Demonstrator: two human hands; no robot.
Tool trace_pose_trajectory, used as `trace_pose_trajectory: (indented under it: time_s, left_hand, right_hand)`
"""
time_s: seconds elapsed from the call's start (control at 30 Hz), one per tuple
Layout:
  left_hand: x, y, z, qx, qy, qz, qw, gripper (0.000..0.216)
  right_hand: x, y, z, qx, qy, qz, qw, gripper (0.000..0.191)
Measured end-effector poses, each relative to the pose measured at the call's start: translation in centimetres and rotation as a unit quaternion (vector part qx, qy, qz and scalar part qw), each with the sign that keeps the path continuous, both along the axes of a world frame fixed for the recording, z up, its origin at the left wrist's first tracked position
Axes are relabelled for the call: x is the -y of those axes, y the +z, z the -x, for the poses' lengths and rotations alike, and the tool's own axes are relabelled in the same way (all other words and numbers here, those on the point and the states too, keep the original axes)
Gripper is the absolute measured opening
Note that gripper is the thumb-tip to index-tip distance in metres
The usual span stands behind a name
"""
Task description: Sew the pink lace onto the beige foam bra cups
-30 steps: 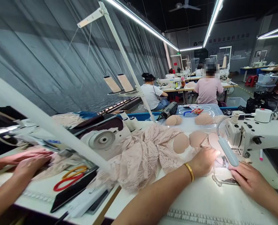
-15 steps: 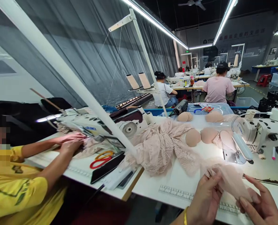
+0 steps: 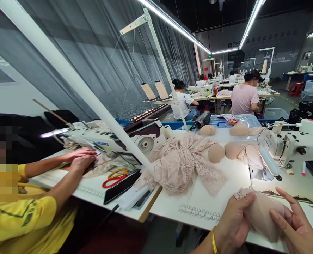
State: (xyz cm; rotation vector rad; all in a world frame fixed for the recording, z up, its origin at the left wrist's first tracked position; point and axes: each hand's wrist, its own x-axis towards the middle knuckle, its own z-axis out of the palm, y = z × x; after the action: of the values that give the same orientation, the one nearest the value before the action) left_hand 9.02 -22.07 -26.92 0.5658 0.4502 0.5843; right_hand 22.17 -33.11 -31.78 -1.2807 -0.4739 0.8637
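Both my hands hold a beige bra cup (image 3: 263,213) covered in sheer mesh, above the front edge of the white table. My left hand (image 3: 234,215), with a gold bracelet at the wrist, pinches its lace-trimmed left side between thumb and fingers. On the other side my right hand (image 3: 295,220) grips the cup with the thumb in front, its index finger raised off the fabric. Beyond them, a lit sewing machine (image 3: 286,148) stands with another cup piece (image 3: 255,156) by its needle area. More beige cups (image 3: 233,151) lie left of it.
A heap of beige lace (image 3: 176,173) lies left of my hands. Red-handled scissors (image 3: 112,181) rest on the neighbouring table, where a co-worker in a yellow shirt (image 3: 37,215) works at a machine. A white slanted pole (image 3: 93,102) crosses the left side. A printed ruler (image 3: 198,211) runs along my table edge.
The mesh piece, loose and sheer before, now shows as a rounded, fuller cup between my hands. Both hands have shifted only slightly. The view has moved a little.
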Motion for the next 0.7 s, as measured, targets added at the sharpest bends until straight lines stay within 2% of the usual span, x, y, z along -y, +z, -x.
trace_pose_trajectory:
  time_s: [0.13,0.33,0.47,0.57,0.63,0.7]
  left_hand:
    - [0.0,-0.1,-0.4,-0.019,0.001,0.012,1.000,0.056]
    - [-0.2,-0.5,-0.8,-0.002,0.004,0.038,0.999,0.050]
    - [-0.2,-0.4,-1.2,0.008,-0.021,0.008,1.000,0.058]
    - [-0.3,-0.1,-1.5,-0.007,-0.021,0.006,1.000,0.059]
    - [-0.8,0.3,-1.5,-0.010,-0.015,0.005,1.000,0.053]
    - [-1.9,1.3,-1.0,0.006,-0.034,-0.028,0.999,0.054]
  right_hand:
    - [0.0,-1.0,-1.0,0.000,0.007,-0.005,1.000,0.091]
    - [0.1,-1.1,-1.4,-0.021,-0.005,-0.009,1.000,0.093]
    - [-0.1,-1.3,-1.7,-0.028,0.011,-0.012,0.999,0.095]
    - [0.1,-1.6,-1.6,-0.007,0.035,-0.012,0.999,0.098]
    - [0.6,-1.9,-1.6,0.030,0.074,-0.017,0.997,0.103]
    - [1.3,-2.1,-2.1,0.094,0.122,-0.020,0.988,0.100]
